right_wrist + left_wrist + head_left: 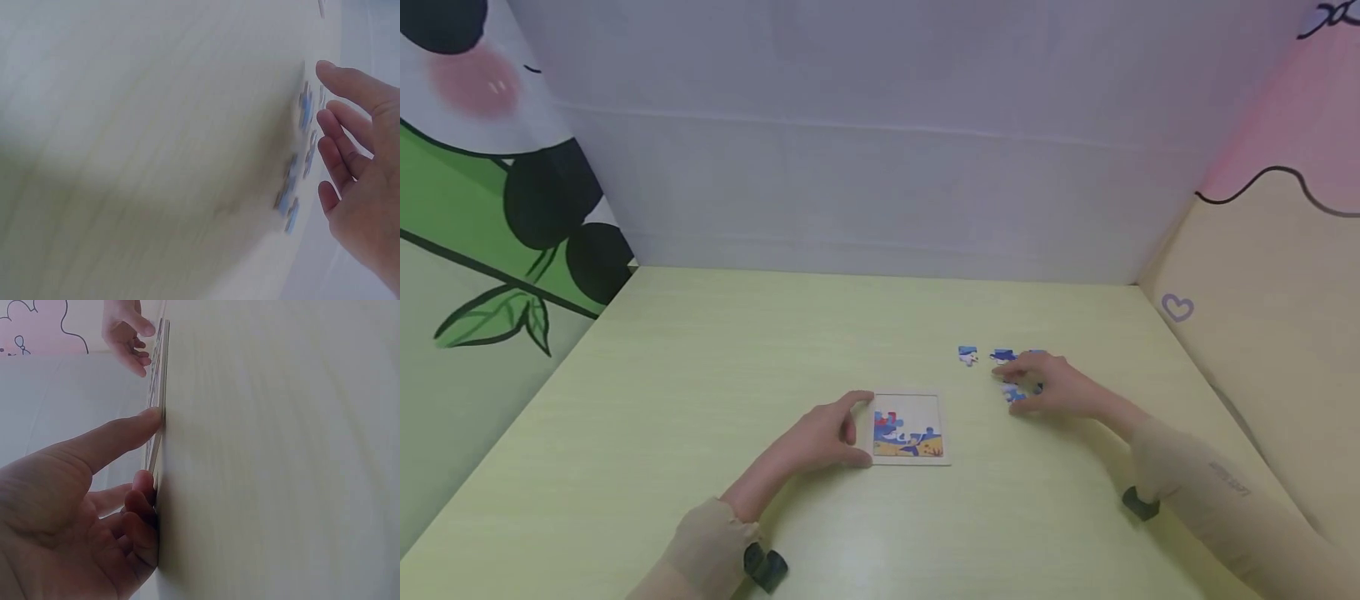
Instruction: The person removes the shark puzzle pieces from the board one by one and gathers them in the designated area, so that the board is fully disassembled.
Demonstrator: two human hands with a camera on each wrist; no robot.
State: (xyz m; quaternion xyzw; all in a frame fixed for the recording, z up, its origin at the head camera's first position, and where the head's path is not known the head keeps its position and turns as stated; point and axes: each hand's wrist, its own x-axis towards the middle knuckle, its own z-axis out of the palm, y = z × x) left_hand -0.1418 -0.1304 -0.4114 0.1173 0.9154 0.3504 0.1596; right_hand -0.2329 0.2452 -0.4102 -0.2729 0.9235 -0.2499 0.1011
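Observation:
A square jigsaw puzzle board (913, 403) lies flat on the table, its lower part filled with a blue, red and sandy picture and its upper part bare. At its left edge my left hand (823, 435) holds it, index finger at the far corner and thumb at the near one; the other fingers are curled in. To the right, my right hand (1054, 387) hovers over loose puzzle pieces (1014, 393), thumb and fingers apart, partly hiding them. In the right wrist view, several blue-topped pieces (306, 111) lie just beyond the fingertips, with nothing held.
One loose puzzle piece (967, 356) lies between the board and the right hand, and a dark blue piece (1002, 356) is beside the right fingertips. A pale wall (880, 200) closes the back of the table (700, 358), with painted panels at both sides.

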